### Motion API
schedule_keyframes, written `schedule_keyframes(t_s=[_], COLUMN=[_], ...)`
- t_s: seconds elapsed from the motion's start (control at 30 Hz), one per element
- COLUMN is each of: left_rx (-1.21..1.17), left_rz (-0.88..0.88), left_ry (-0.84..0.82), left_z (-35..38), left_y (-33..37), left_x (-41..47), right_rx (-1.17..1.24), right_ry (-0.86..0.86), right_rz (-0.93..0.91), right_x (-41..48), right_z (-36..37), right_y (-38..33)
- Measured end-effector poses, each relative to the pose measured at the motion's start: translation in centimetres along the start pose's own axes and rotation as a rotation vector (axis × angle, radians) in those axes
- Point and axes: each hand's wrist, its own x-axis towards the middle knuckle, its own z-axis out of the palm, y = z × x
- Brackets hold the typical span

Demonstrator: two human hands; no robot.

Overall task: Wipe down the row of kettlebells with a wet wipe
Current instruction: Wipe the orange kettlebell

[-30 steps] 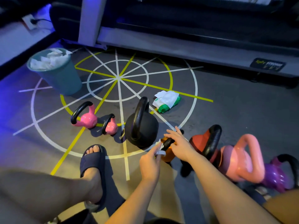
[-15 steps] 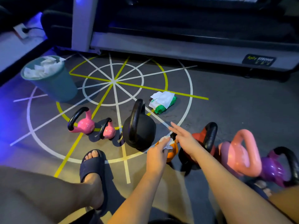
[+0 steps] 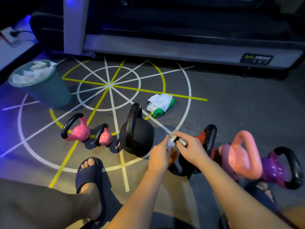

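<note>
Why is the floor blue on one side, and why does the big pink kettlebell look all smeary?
In the head view, a blue light falls across the floor at the left, tinting it. In the same view the salmon-pink kettlebell looks ghosted, probably from motion blur as the head moved. The bin looks soft too.

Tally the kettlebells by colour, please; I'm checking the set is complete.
Pink kettlebells: 2
Black kettlebell: 1
Orange kettlebell: 1
Red kettlebell: 1
Salmon kettlebell: 1
Purple kettlebell: 1
Total: 7
</note>
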Motion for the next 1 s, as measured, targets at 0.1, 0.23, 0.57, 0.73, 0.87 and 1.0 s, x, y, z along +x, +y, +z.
schedule_keyframes(t_s=[0.1,0.23,0.57,0.73,0.87,1.0], left_rx=[-0.057,-0.156,-0.460,-0.510,-0.360,-0.365], left_rz=[-0.050,-0.038,-0.189,-0.322,-0.362,-0.410], left_ry=[-0.047,-0.015,-0.024,0.076,0.088,-0.039], left_z=[-0.6,-0.4,0.6,0.4,-0.3,0.0], left_y=[-0.8,-2.8,-3.2,-2.3,-1.2,-0.6], left_x=[1.2,0.2,-1.7,0.1,2.1,2.7], right_rx=[-0.103,-0.228,0.073,-0.007,-0.088,-0.289], right_ry=[0.127,-0.009,0.170,0.173,0.127,0.103], right_rz=[-0.155,-0.375,0.028,0.009,-0.156,-0.170], right_x=[-0.5,-0.9,2.4,2.1,0.5,1.6], right_z=[0.9,3.2,4.2,5.2,7.8,7.6], right_y=[-0.2,1.0,0.9,-0.2,0.8,2.1])
